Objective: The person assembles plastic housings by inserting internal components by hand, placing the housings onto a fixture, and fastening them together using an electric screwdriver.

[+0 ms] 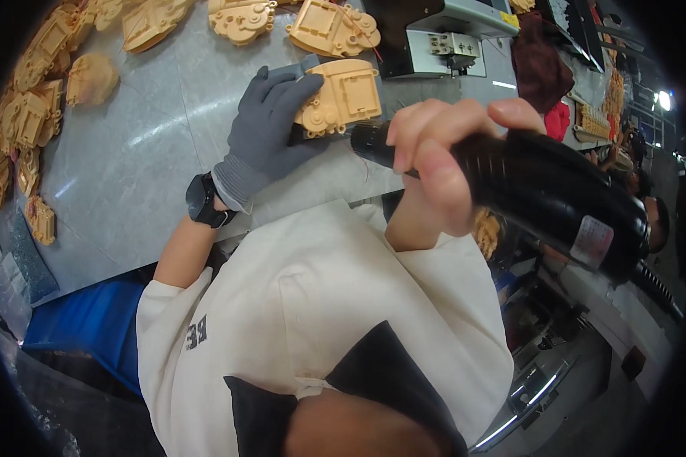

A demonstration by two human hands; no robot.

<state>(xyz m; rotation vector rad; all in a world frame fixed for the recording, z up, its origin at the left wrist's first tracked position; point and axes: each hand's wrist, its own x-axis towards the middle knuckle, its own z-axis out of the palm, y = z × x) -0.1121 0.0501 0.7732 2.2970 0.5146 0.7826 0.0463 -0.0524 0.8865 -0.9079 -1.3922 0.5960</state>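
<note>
My left hand [267, 126], in a grey knit glove, grips the left side of a pale yellow plastic housing [351, 90] with a square recess and small round bosses. Beneath it a grey block [305, 64] shows in part at the table's edge. My bare right hand [442, 152] is wrapped round a black electric screwdriver [560, 194], which lies nearly level. Its ribbed nose [367, 139] is at the housing's lower right corner; whether the tip touches a screw cannot be seen. A cable [659, 291] trails from its rear end.
Similar yellow housings [334, 29] line the back of the grey table [145, 152], and several more pile up [34, 118] at its left. A black and silver machine [459, 47] stands back right, beside a dark red cloth [540, 65]. A blue bin [91, 324] sits below left. People show at the far right.
</note>
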